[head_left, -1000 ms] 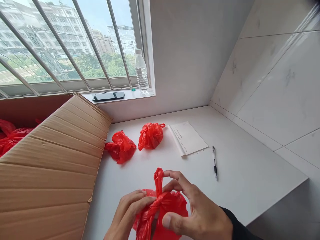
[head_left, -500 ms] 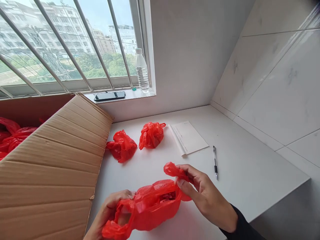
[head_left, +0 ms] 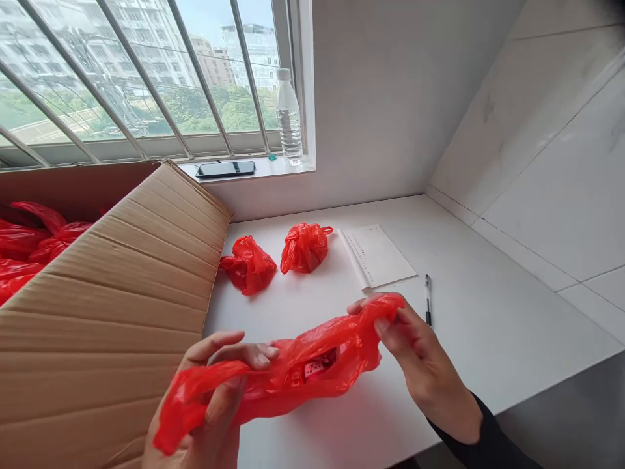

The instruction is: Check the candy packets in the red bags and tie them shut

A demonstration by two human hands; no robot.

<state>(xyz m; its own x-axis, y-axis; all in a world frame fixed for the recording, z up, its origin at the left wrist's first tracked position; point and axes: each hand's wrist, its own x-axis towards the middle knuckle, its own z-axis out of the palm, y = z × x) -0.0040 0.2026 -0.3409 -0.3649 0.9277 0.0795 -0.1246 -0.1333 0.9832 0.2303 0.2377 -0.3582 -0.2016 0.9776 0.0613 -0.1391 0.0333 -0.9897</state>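
Between my hands a red plastic bag (head_left: 273, 404) is stretched above the white table, its mouth partly open. Through the gap I see a small packet (head_left: 315, 369) with pink and dark markings; its kind I cannot make out. My left hand (head_left: 219, 391) holds the bag's left handle, which loops over the thumb while the fingers bend above it. At the other end my right hand (head_left: 410, 345) pinches the right handle between thumb and fingers. Two more red plastic bags, one on the left (head_left: 250, 266) and a tied one (head_left: 307, 249), lie beyond on the table.
At the left stands a cardboard box (head_left: 122, 280) with several red bags inside. A notebook (head_left: 385, 257) and a pen (head_left: 428, 299) lie on the white table (head_left: 488, 286). The windowsill carries a phone (head_left: 225, 169) and a water bottle (head_left: 290, 124).
Both hands have raised the bag slightly and drawn its handles apart. The left thumb now shows in the left handle, and more of the contents is visible. The view has tilted down a little.
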